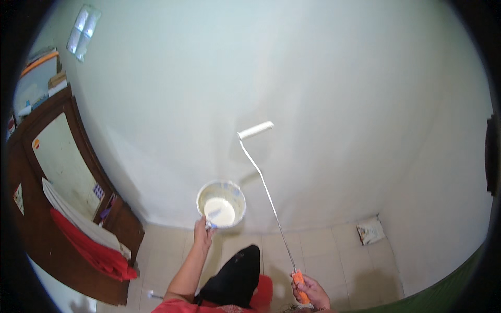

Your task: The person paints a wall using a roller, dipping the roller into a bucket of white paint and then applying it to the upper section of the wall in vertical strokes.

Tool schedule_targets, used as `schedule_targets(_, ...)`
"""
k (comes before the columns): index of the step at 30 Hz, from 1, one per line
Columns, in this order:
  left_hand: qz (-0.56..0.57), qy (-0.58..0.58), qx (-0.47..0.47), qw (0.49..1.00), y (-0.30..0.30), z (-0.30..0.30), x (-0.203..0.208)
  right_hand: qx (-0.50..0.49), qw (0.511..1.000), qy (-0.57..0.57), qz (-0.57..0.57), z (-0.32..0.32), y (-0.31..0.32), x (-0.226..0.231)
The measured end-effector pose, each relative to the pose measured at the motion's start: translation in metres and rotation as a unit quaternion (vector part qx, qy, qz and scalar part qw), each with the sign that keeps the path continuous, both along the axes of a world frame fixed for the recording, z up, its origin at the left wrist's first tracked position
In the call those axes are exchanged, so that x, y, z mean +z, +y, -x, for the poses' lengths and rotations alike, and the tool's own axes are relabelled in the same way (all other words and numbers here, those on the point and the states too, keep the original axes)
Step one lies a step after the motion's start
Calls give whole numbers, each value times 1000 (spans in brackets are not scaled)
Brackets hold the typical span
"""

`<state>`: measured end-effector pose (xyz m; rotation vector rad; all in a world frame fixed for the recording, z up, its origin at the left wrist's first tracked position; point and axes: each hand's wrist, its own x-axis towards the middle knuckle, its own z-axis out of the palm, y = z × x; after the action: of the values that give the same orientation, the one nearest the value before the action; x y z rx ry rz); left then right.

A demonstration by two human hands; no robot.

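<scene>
My left hand (202,232) is closed on the near rim of a round paint bucket (238,201), which hangs tipped toward me in front of the wall. White paint (220,212) lies in the bottom of it. Fingers of my right hand (313,295) wrap the orange handle of a paint roller (265,188). Its long thin white rod runs up and away to a slim white roller head near the middle of the wall (334,104). Whether the roller head touches the wall, I cannot tell.
A dark wooden wardrobe (26,156) with a mirror stands at the left, red and pale cloths (91,253) hanging on it. Boxes sit on top. A small white packet (370,231) lies in the floor corner at the right. Below me is a red seat (264,292) on the tiled floor.
</scene>
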<state>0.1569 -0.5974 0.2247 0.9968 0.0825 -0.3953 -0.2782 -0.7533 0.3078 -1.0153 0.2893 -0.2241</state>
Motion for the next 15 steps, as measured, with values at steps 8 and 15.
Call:
schedule_targets(8, 4, 24, -53, 998, -46, -4, -3, -154, 963, 1, 223, -30, -23, -1)
schedule_targets(15, 16, 17, -104, 994, -64, -2, 1, -234, 910, -103, 326, -75, -52, 6)
